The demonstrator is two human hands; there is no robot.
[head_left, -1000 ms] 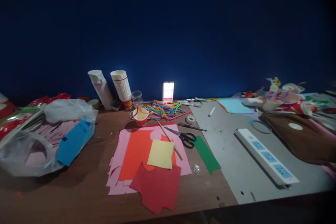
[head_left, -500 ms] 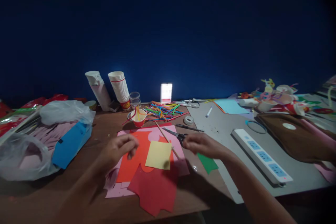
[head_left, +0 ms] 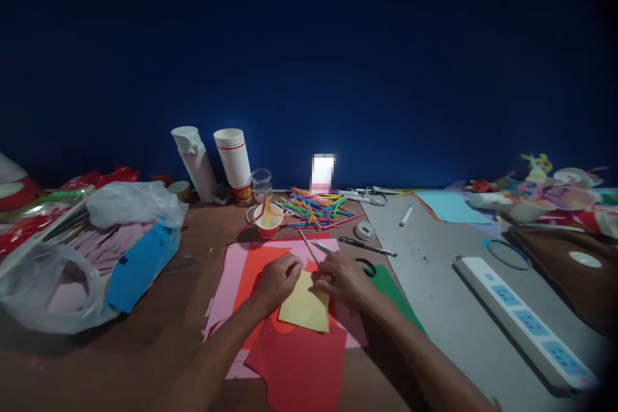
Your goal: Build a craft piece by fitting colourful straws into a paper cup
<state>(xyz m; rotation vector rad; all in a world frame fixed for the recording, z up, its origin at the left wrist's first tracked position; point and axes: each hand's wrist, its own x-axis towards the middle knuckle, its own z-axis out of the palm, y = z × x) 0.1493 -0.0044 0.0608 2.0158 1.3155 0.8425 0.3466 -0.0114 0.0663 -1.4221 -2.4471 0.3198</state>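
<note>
A pale yellow square of paper [head_left: 305, 312] lies over orange and red sheets in front of me. My left hand [head_left: 279, 280] is at its upper left corner, with the fingers curled and closed on the edge. At the upper right corner my right hand [head_left: 344, 280] has its bent fingers closed on the paper, and the fingertips are partly hidden. Beneath are a red sheet [head_left: 302, 367], an orange sheet [head_left: 248, 290] and a pink sheet [head_left: 232, 264]. Scissors [head_left: 365, 266] lie partly under my right hand, and a thin stick [head_left: 308, 244] lies just beyond it.
Colored pipe cleaners [head_left: 318, 207] are heaped behind, near a paper cup [head_left: 268, 221], stacked cups [head_left: 233, 161] and clear tape [head_left: 364, 230]. A black pen [head_left: 367, 246] and green paper [head_left: 398, 299] lie rightward, then a power strip [head_left: 521, 318]. A plastic bag [head_left: 53, 296] is left.
Both hands have moved inward from either side to the yellow paper's upper corners. The view has shifted left, so the table items appear farther right. More of the green paper shows.
</note>
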